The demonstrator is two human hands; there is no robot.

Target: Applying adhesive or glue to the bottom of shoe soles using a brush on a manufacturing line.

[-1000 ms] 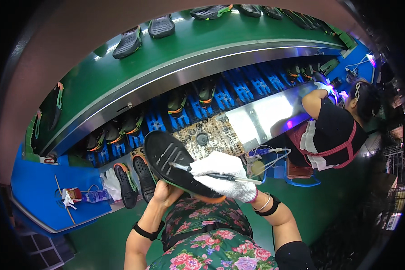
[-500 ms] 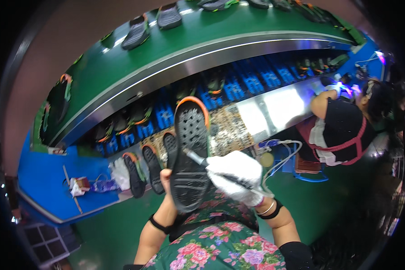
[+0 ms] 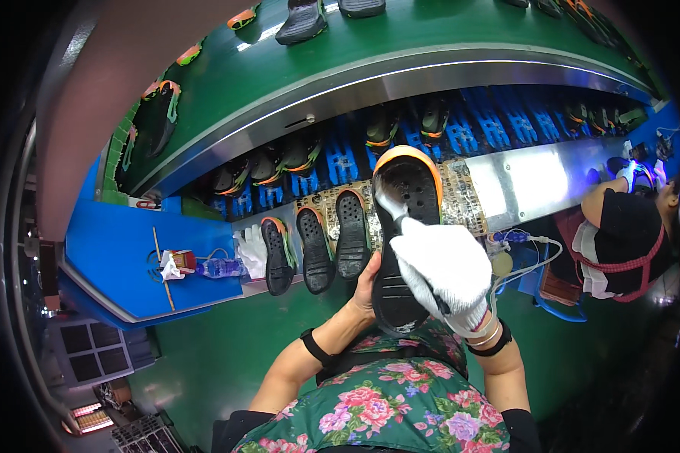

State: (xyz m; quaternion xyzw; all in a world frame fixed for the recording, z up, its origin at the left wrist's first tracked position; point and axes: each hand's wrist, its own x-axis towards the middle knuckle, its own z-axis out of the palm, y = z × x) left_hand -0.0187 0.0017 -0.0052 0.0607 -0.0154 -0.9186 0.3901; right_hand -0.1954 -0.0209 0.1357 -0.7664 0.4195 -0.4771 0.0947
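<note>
My bare left hand (image 3: 366,285) grips the left edge of a black shoe sole (image 3: 395,291) with an orange rim at its far end. The sole is held up in front of me, its perforated and ridged face turned upward. My right hand (image 3: 444,266), in a white knit glove, is closed around a brush (image 3: 392,211). The pale bristles touch the sole's perforated part, left of its middle. The glove covers most of the handle. Beside my left hand, a black sole (image 3: 351,235) and two others lie on the ledge.
A green belt (image 3: 400,38) carrying shoes runs along the far side, above blue racks (image 3: 344,161). At left is a blue table (image 3: 121,260) with a plastic bottle (image 3: 223,268). A white hose (image 3: 540,239) hangs at right. Further right, another person (image 3: 627,226) works under violet light.
The brush has moved from the sole's middle to its perforated end. In the picture, the surroundings have shifted right, and more of the left table and floor shows.
</note>
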